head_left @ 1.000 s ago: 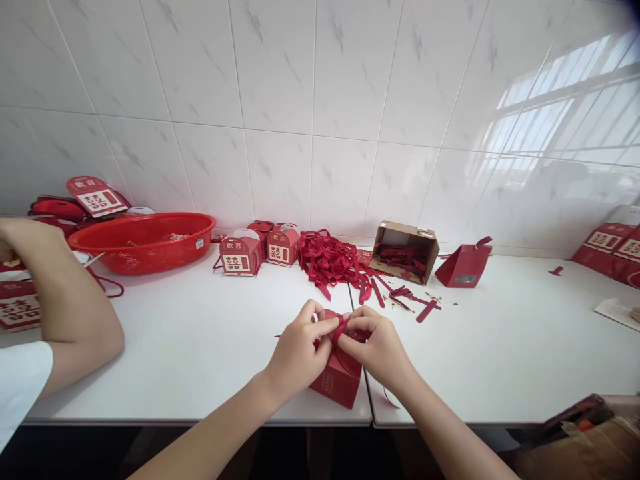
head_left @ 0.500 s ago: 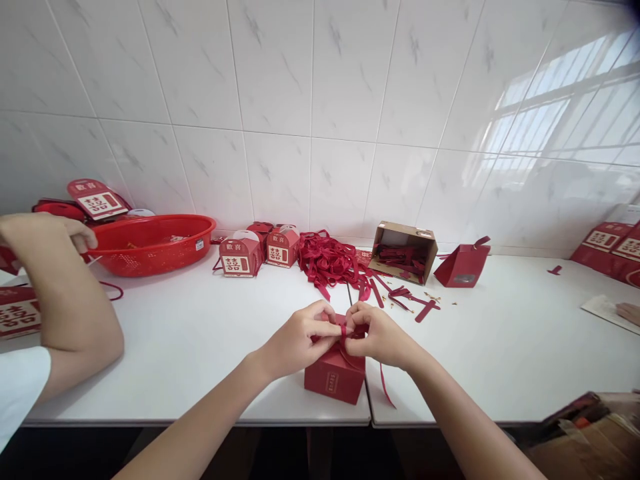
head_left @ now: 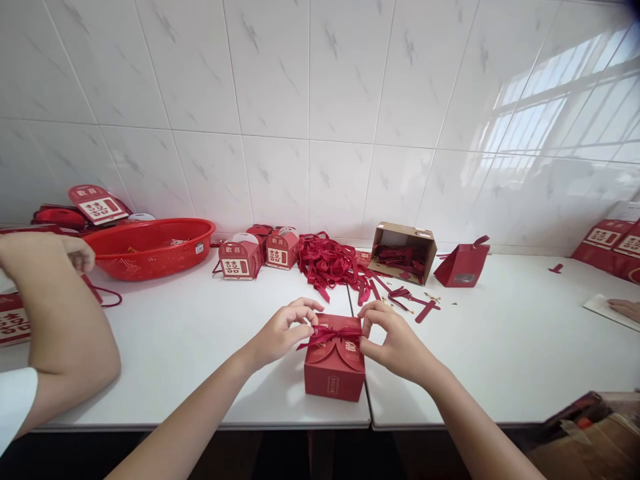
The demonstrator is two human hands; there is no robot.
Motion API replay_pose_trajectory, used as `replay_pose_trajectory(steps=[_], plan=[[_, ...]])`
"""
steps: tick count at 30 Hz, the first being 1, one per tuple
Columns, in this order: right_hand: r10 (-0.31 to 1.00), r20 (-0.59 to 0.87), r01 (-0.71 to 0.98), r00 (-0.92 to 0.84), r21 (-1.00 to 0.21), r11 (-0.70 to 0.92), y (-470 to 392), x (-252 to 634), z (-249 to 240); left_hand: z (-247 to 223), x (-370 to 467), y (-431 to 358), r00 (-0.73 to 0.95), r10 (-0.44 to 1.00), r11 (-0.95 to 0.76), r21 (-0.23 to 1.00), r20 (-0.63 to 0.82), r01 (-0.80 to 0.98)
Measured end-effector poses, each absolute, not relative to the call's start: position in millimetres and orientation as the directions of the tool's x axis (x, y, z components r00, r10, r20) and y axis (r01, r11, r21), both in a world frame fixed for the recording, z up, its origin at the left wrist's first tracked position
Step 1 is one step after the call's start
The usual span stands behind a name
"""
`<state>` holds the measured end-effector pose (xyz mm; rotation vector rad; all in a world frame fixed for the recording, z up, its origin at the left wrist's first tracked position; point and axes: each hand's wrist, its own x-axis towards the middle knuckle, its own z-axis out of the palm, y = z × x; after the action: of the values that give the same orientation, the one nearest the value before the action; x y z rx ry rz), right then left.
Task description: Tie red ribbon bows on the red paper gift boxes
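Observation:
A red gift box [head_left: 334, 383] with gold print stands near the table's front edge, its curved flaps folded together on top. Across the lid lies a dark red ribbon [head_left: 336, 333], tied in a bow at the middle. My left hand [head_left: 286, 335] pinches the bow's left side between thumb and fingers, at the box's left top edge. On the opposite side, my right hand [head_left: 393, 339] has thumb and forefinger closed on the right side of the ribbon. A tail of ribbon sticks out below my left fingertips.
Behind the box lie a heap of red ribbons [head_left: 327, 263], an open carton [head_left: 427, 257] and loose red strips [head_left: 427, 310]. Small red boxes [head_left: 237, 260], a red basket [head_left: 150, 257] and a triangular box [head_left: 463, 267] line the wall. A co-worker's arm [head_left: 75, 320] rests at left.
My hands have moved apart from the middle of the lid to its two sides. The ribbon, bunched between my fingers before, now shows as a spread bow. The co-worker's arm shifted slightly.

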<state>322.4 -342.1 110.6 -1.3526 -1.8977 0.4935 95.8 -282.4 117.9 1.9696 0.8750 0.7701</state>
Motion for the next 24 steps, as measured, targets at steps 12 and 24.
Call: replay_pose_trajectory(steps=[12,24], plan=[[0.907,0.416,0.809,-0.061,-0.511,0.289,-350,323,102,114,86,-283,0.61,0.62,-0.753,0.155,0.494,0.64],[0.895,0.237,0.336,-0.378,-0.866,0.371,-368,336,62,85,87,-295,0.691,0.625,-0.711,0.629,0.363,0.313]])
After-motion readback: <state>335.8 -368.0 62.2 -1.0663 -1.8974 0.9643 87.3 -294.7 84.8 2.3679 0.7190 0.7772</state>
